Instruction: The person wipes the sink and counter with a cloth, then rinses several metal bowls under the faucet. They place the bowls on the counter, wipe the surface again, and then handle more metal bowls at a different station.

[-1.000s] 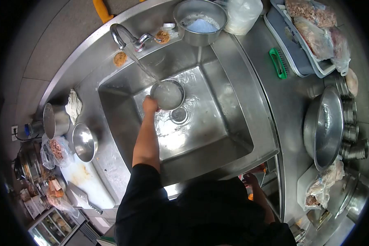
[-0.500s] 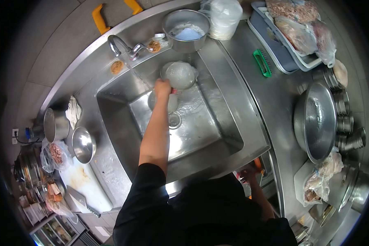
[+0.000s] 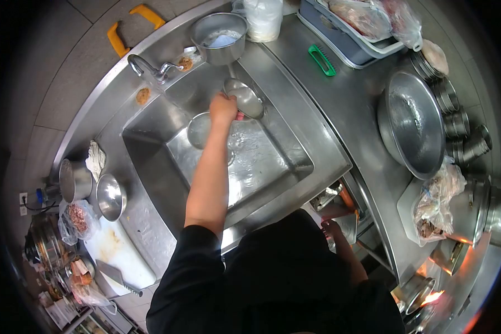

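My left hand (image 3: 224, 108) reaches into the steel sink (image 3: 175, 178) with its fingers closed on the rim of a metal bowl (image 3: 247, 100). This bowl is tilted, its shiny inside showing, near the sink's far wall. Just left of the hand, a second round vessel (image 3: 197, 132) lies in the sink, partly covered by my wrist. Water wets the sink floor. Low at my right side, below the counter edge, is my right hand (image 3: 330, 228). Its fingers are small and partly hidden, close to a shiny object I cannot make out.
A faucet (image 3: 156, 71) and a steel pot (image 3: 220, 47) holding white-blue contents stand behind the sink. A green brush (image 3: 323, 60) and a large basin (image 3: 414, 122) sit on the right counter. A knife (image 3: 117, 275) lies on the left cutting board (image 3: 122, 250). Flame (image 3: 431, 298) burns lower right.
The bowl in my left hand held cloudy water; it is now tilted and looks emptied. My view has turned, shifting the counter items. Flame now shows at lower right.
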Available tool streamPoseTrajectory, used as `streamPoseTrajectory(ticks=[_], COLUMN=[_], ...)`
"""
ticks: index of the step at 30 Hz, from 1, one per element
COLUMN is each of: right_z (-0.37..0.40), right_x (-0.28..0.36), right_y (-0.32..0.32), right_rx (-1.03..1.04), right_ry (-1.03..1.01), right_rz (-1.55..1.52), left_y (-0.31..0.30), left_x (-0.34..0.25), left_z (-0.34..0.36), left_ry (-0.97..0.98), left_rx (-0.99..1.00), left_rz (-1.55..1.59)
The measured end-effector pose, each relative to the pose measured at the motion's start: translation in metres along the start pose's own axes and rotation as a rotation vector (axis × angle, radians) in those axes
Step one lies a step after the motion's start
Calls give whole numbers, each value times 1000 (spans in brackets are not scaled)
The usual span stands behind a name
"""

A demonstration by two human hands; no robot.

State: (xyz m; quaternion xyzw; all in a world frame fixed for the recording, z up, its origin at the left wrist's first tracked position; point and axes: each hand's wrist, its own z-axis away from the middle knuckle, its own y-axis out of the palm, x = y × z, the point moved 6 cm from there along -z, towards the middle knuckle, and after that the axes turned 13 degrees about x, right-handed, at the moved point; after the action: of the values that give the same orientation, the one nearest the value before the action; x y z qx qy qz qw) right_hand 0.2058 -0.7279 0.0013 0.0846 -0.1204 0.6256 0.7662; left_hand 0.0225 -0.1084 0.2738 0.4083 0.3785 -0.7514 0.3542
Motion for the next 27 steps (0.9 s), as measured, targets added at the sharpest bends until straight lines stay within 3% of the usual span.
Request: streamPoseTrajectory(ticks=[5,10,17,19,23,25,27], right_z=[-3,11,10,11,7,8,10], right_x=[-8,-2,-5,-8,-4,-4,-1], right_y=[9,16,14,14,17,18,19], right_rx=[100,24,42,116,-23,-25,43], right_ry=[-14,-14,39,68,-24,-18,-7], right_rz=[-107,5,42,-69,91,120,73], left_y=[31,57,67,61,49,47,36], left_x=[12,25,29,26,20,4,-1], left_z=[51,108,163,171,182,198,211], left_ry=[1,-24,-2,126,278,520,473], left_rx=[174,309,498,496,601,688,678], left_rz=[91,164,23,-59,-152,-351,-400])
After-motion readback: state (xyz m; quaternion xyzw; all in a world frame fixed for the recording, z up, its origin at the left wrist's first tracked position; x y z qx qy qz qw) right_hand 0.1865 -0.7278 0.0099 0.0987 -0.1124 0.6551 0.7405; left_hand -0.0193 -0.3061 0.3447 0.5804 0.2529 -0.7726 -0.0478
